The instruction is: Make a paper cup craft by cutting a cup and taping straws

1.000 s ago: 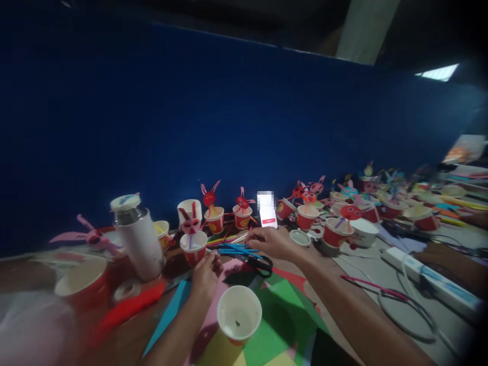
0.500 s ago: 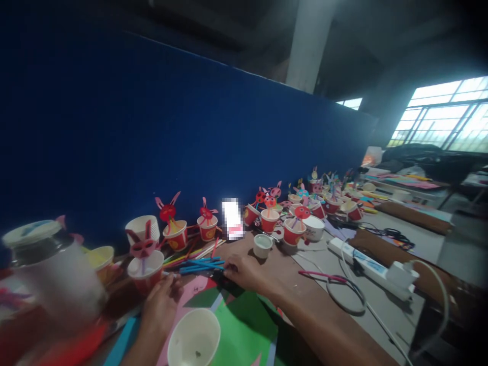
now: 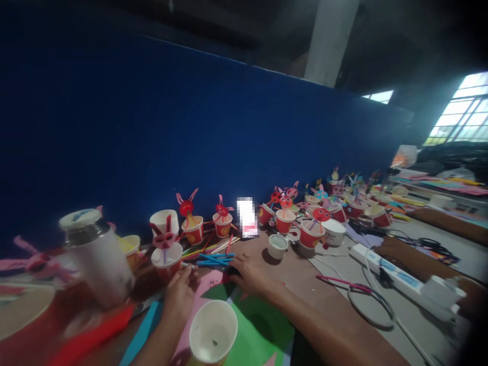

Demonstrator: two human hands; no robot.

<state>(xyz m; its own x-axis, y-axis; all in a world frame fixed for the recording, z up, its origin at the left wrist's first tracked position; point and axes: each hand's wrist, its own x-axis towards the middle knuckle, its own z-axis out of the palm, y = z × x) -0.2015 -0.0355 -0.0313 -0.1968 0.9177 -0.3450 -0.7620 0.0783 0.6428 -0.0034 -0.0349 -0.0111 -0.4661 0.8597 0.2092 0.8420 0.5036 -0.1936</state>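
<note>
My left hand (image 3: pixel 183 287) is closed with its fingertips together, beside a red paper cup (image 3: pixel 169 262) that has a pink rabbit-eared paper figure in it. A small pale bit shows by those fingertips; what it is stays unclear. My right hand (image 3: pixel 247 273) reaches across the table with its fingers bent down and together, at the end of a bundle of blue sticks (image 3: pixel 215 260). What lies under those fingers is dark and hidden. Between my forearms stands an open white paper cup (image 3: pixel 213 330) with a small speck inside, over green paper (image 3: pixel 253 325) and pink paper (image 3: pixel 209 278).
At left stand a large jar (image 3: pixel 95 259) and red-handled scissors or a cutter (image 3: pixel 95 333). Along the blue partition (image 3: pixel 213 132) are several cups with paper figures and a blurred-out phone-like screen (image 3: pixel 247 217). A small white bowl (image 3: pixel 278 246) and a power strip (image 3: pixel 400 277) are to the right.
The view has swung left, so everything sits further right in the picture. Both hands stay in nearly the same places beside the red cup and the blue sticks.
</note>
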